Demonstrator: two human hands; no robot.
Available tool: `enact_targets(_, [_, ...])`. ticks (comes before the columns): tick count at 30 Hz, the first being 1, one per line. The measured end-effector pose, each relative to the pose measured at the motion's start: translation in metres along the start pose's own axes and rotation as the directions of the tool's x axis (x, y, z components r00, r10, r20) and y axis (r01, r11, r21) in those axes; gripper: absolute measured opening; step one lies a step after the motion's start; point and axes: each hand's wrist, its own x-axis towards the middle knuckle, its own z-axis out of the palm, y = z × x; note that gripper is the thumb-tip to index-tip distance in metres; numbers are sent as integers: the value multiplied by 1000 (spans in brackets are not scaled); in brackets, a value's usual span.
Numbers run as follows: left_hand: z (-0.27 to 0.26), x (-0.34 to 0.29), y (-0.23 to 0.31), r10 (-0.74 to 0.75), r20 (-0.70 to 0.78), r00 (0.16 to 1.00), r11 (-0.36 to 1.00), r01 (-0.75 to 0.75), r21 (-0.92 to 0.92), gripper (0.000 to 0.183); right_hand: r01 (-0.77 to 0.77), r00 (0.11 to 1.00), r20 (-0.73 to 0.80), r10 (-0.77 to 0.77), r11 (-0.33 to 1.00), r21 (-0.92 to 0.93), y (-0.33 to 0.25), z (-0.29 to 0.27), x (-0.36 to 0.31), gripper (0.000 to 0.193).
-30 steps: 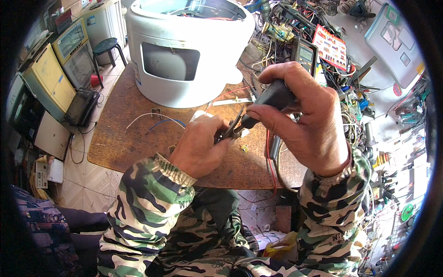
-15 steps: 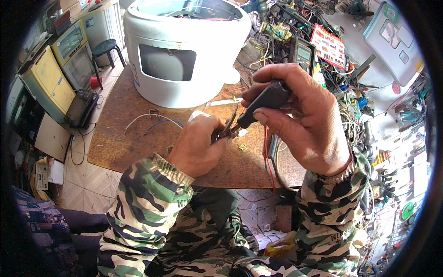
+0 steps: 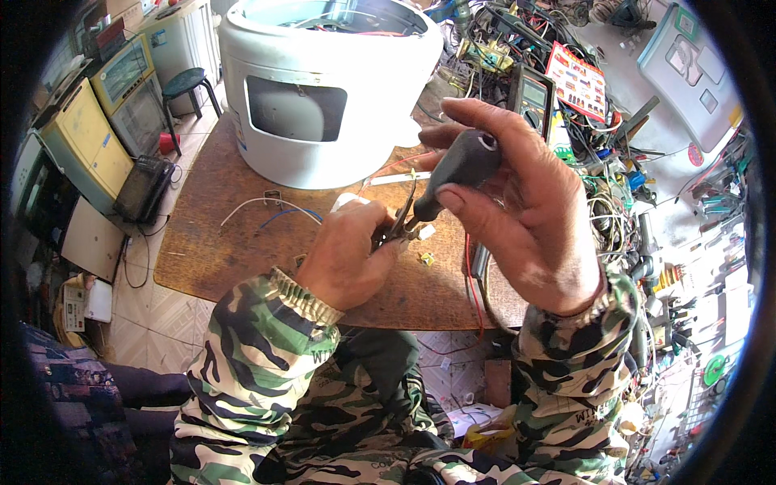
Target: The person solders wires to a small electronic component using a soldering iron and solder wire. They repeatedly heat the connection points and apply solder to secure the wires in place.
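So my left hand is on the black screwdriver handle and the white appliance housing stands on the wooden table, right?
Wrong hand: in the head view, your right hand is on the black screwdriver handle. The white appliance housing does stand on the wooden table.

Cluttered repair workshop, worn wooden tabletop [image 3: 202, 263], open white appliance shell [image 3: 376, 105], black-handled tool [image 3: 465, 166], multimeter [image 3: 533, 95], loose blue and white wires [image 3: 283, 214], tangled cables [image 3: 610, 212] heaped at the right.
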Motion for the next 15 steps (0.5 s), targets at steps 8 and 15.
enact_targets(8, [-2,0,2,17,7,1000,998,-18,65,22,7,998,-55,-22,965,-263,-6,-3,-6,35])
enact_targets(15, [0,-2,-2,54,-47,997,997,-52,54,19,22,943,-296,-150,919,-394,0,27,-10,33])
